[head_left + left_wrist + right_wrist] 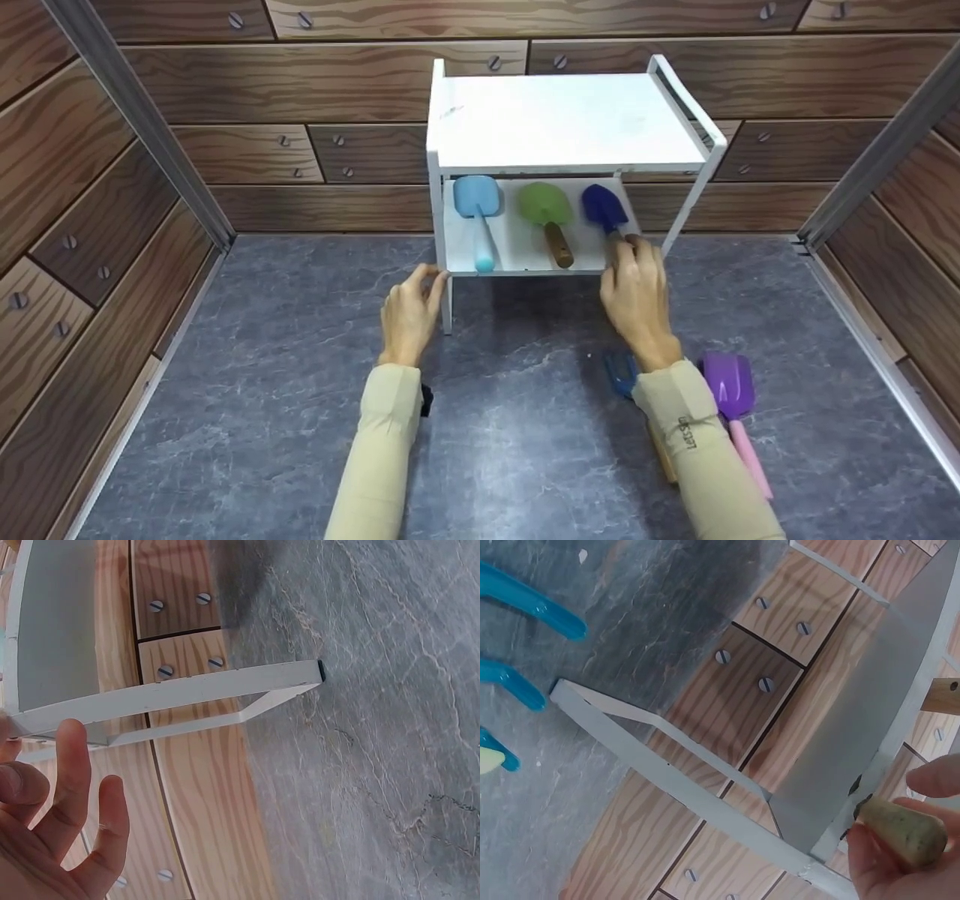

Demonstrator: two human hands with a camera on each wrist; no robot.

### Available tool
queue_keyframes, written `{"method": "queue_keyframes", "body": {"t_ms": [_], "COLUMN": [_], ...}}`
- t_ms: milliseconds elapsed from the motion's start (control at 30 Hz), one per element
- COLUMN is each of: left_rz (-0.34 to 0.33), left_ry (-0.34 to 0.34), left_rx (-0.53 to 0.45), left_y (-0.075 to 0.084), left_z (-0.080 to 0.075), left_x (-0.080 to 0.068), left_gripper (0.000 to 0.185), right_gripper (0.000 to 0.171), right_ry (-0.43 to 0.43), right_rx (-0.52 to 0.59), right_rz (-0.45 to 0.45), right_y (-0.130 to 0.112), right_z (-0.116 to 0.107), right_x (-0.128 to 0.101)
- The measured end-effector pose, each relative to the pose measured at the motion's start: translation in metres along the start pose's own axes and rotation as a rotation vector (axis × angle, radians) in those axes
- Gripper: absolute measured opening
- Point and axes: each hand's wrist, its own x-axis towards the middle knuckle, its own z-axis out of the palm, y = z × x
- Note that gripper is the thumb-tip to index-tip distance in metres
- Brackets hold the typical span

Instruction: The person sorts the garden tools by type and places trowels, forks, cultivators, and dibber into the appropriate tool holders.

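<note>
The right hand (636, 289) gripped the dark blue trowel's (604, 208) handle on the shelf (525, 251) at two o'clock, apparently shelving it; left fingers (427, 281) relaxed.

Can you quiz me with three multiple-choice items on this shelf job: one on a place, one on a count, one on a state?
1. Where does the purple trowel lie?
A. on the grey floor by the right sleeve
B. on the top shelf
C. in the left hand

2. How many trowels lie on the lower shelf?
A. one
B. three
C. five

3. What is the right hand doing?
A. hanging idle
B. pressing flat on the floor
C. gripping the wooden handle of the dark blue trowel

Answers:
1 A, it lies on the floor right of the forearm.
2 B, light blue, green and dark blue lie side by side.
3 C, the right wrist view shows fingers curled round the handle.
</note>
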Motion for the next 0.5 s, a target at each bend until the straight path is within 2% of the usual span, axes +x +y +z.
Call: {"method": "queue_keyframes", "body": {"t_ms": [267, 500], "left_rz": [0.003, -0.005], "left_ry": [0.0, -0.003], "left_rx": [0.007, 0.01], "left_y": [0.001, 0.0], "left_z": [0.0, -0.001], "left_x": [0.0, 0.0], "left_gripper": [0.021, 0.021], "right_gripper": [0.028, 0.025], "right_ry": [0.116, 0.151], "right_rx": [0.056, 0.077], "right_rz": [0.014, 0.047], "right_y": [-0.001, 0.002], "right_z": [-0.008, -0.026], "right_x": [-0.013, -0.037]}}
